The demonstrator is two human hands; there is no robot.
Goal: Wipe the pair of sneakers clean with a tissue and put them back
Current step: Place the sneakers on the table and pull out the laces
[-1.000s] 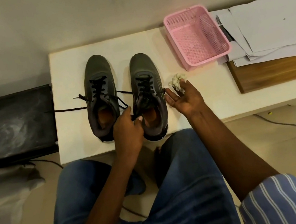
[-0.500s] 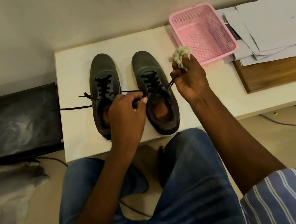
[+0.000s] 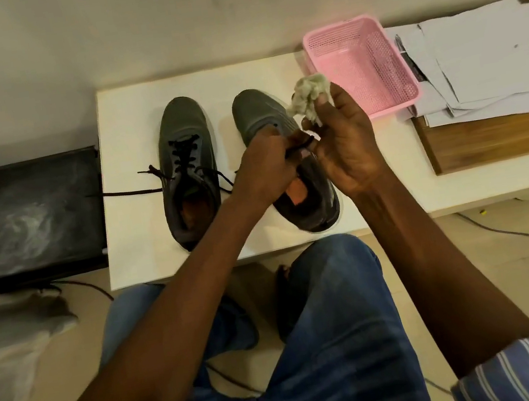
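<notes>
A white desk [image 3: 125, 118] is seen against a pale wall, tiled floor below, the person seated with knees under its near edge.

Task items: the pair of dark grey sneakers stands side by side on the desk, toes toward the wall. The left sneaker [image 3: 188, 167] is untouched, its black laces loose and one end trailing left over the desk edge. The right sneaker [image 3: 306, 190] is partly covered by both hands. The tissue [image 3: 310, 96], crumpled and greyish, is held above the toe of the right sneaker, clear of it.

Grip state: the right hand [image 3: 346, 149] is clenched on two things at once, the tissue pinched at the upper fingertips and a lace end [image 3: 298, 149] caught lower down. The left hand [image 3: 263, 169] is closed on the same lace from the other side. The lace is judged to be in the course of being tied or tidied.

Progress (judgement): the soiled look of the tissue suggests wiping is done or nearly so. Left to do, as far as can be told: laces of both sneakers, then putting the pair back. Where "back" is cannot be told.

Outward: a pink mesh basket [image 3: 392, 100] just right of the sneakers, loose white papers [image 3: 493, 60] on a wooden board [image 3: 496, 139], a black box [image 3: 23, 217] left of the desk.

Writing: no brand, label or legible text is made out.
</notes>
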